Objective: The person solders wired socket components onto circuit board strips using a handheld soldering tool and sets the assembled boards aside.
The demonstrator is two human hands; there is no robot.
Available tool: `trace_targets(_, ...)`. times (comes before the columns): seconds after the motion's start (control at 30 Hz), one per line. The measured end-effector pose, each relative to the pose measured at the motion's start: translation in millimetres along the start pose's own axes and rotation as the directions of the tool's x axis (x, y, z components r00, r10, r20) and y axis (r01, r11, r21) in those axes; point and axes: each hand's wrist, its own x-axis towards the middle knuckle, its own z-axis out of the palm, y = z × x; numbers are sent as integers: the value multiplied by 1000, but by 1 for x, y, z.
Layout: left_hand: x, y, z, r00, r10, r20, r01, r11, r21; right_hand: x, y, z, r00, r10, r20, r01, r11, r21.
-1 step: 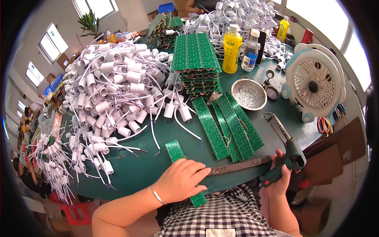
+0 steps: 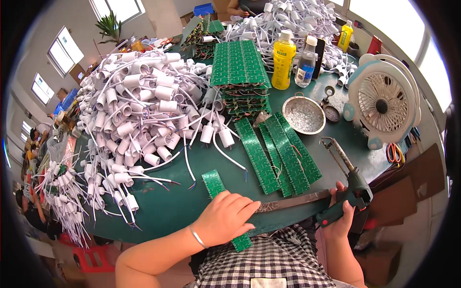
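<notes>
A narrow green circuit board strip [image 2: 213, 182] lies aslant at the table's front edge. My left hand [image 2: 226, 218] is closed over its middle, fingers bent and pressed together; what is under the palm is hidden. The strip's near end sticks out below the hand, over my checked apron [image 2: 264, 264]. To the right, my right hand [image 2: 340, 218] grips a dark green soldering gun [image 2: 357, 189] by its handle. Its metal barrel points up and away, toward several loose circuit board strips [image 2: 286, 156]. A brown metal bar [image 2: 293, 200] runs along the edge between both hands.
A big heap of white lamp holders [image 2: 139, 101] with wires fills the left. Stacked green boards [image 2: 240, 65] stand at the back centre. Bottles [image 2: 284, 60], a metal bowl [image 2: 303, 115] with silvery bits, and a fan [image 2: 382, 103] stand right. Another person [image 2: 242, 8] sits beyond.
My left hand and forearm have shifted slightly to the right over the circuit board strip. My right hand and the soldering gun look the same.
</notes>
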Motion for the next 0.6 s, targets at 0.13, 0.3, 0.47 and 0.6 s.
trace_targets(0.13, 2, -8, 23, 997, 7, -79, -4, 999, 42, -2, -1, 10, 1000, 3, 20, -3, 1000, -8)
trace_targets(0.3, -7, -4, 10, 981, -5, -193, 13, 999, 38, -8, 1, 17, 997, 11, 74, -13, 1000, 27)
trace_targets(0.47, -28, -5, 28, 970, -69, -234, 77, 997, 25, -11, 10, 28, 998, -23, 58, 28, 997, -73)
trace_targets(0.6, -42, -7, 18, 951, -122, -286, 93, 989, -114, -5, 17, 13, 994, -32, 106, 39, 997, -67)
